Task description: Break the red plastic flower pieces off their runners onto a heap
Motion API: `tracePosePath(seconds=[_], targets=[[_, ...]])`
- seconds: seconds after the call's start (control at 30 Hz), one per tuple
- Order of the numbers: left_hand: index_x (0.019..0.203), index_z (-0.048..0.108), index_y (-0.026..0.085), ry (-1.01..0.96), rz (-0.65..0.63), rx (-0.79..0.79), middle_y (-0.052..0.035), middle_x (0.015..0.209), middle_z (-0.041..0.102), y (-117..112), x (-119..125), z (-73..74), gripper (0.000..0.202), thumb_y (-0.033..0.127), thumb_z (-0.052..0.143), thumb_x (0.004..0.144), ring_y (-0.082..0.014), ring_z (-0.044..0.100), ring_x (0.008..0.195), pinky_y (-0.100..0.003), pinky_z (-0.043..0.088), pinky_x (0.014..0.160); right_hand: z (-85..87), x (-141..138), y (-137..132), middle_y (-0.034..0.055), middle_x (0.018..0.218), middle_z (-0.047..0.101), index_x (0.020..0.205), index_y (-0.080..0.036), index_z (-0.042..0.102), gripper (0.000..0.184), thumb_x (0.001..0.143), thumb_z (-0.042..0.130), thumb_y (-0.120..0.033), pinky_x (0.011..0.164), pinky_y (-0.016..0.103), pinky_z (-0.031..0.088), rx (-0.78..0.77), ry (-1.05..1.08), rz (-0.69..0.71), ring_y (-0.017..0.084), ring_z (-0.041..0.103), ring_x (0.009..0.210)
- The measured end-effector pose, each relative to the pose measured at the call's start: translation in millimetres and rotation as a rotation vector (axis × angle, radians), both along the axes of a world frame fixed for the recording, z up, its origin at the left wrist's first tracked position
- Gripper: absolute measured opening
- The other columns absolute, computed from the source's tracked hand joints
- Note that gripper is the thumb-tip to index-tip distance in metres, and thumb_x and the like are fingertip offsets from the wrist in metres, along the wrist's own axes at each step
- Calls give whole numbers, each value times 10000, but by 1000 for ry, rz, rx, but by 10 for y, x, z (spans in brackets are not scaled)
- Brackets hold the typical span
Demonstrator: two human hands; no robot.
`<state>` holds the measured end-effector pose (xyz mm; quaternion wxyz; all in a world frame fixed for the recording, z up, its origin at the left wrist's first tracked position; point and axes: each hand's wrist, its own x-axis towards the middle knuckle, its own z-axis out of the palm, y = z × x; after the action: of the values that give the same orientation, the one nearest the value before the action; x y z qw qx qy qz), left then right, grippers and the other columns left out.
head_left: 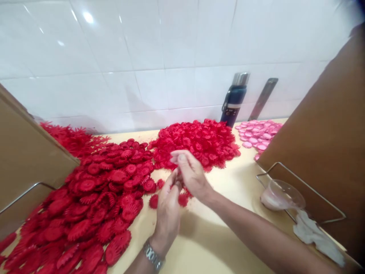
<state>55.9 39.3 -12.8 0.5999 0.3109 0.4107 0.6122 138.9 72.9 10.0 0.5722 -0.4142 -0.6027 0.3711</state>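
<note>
My left hand (168, 207), with a metal-band watch (153, 255) at its wrist, is closed in a pinch. My right hand (195, 177) meets it from above, thumb pressed against its bent fingers. What the fingers hold is hidden; only a bit of red shows between them. Just beyond the hands lies a heap of small red fringed discs (196, 140). A larger pile of red notched discs (114, 179) spreads to the left. A few loose red discs, one a fringed disc (153, 201) beside my left hand, lie on the pale tabletop (211, 239).
Cardboard panels stand at the left (28, 167) and right (316, 125). Pink discs (258, 133) lie at back right, near a dark blue flask (235, 99) and a dark flat bar (264, 99). A clear bowl (285, 194) and white cloth (316, 234) sit at right. Red star-like pieces (74, 137) lie back left.
</note>
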Motion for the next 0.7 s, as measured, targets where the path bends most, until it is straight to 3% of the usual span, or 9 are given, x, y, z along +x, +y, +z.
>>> tracePosePath(seconds=[0.07,0.17,0.3,0.37,0.5,0.6,0.7], targets=[[997,643,217,-154,-17,5,-25,884,669,-8,94,103,266,236,547,749,-139,611,841,-233,475,752,83,-151,92,71,1060,626,1159,-185,552,428,925,295,-435,912,326,442,-11,-5,71,166,563,1031],[1015,643,230,-313,84,24,-29,983,670,7,144,250,304,356,485,789,-155,609,939,-271,468,850,125,-301,90,64,1313,500,1330,-222,410,494,937,227,-458,1085,412,247,23,-141,192,179,391,1259],[1144,582,242,-349,212,-28,-44,1205,588,128,-2,380,497,545,375,808,-174,520,1140,-316,366,1006,59,-365,-175,40,1476,249,1405,-222,263,593,916,155,-539,1125,472,-10,5,-264,295,182,124,1379],[1275,460,286,-311,239,-104,-38,1346,472,210,-110,415,558,579,329,818,-187,448,1222,-369,307,1049,16,-371,-358,73,1496,167,1427,-165,191,697,886,122,-599,1133,436,15,12,-259,333,181,82,1384],[1369,253,400,-271,176,38,44,1475,278,281,-146,406,588,622,275,825,-170,319,1313,-397,239,1079,30,-340,-494,66,1508,-21,1441,-139,45,843,816,111,-701,1132,420,49,-36,-233,346,202,-30,1383],[1349,328,367,-333,113,80,26,1460,319,194,44,354,576,612,291,830,-169,284,1330,-362,247,1079,134,-283,-253,-26,1504,-64,1435,-280,97,708,840,75,-664,1103,488,-74,-111,-220,302,202,-78,1378],[1295,430,344,-340,108,235,19,1433,372,113,191,307,556,606,367,809,-179,290,1327,-331,223,1091,189,-255,-18,-3,1511,-23,1438,-261,25,712,848,88,-655,1092,504,-102,-183,-156,231,189,-70,1381]])
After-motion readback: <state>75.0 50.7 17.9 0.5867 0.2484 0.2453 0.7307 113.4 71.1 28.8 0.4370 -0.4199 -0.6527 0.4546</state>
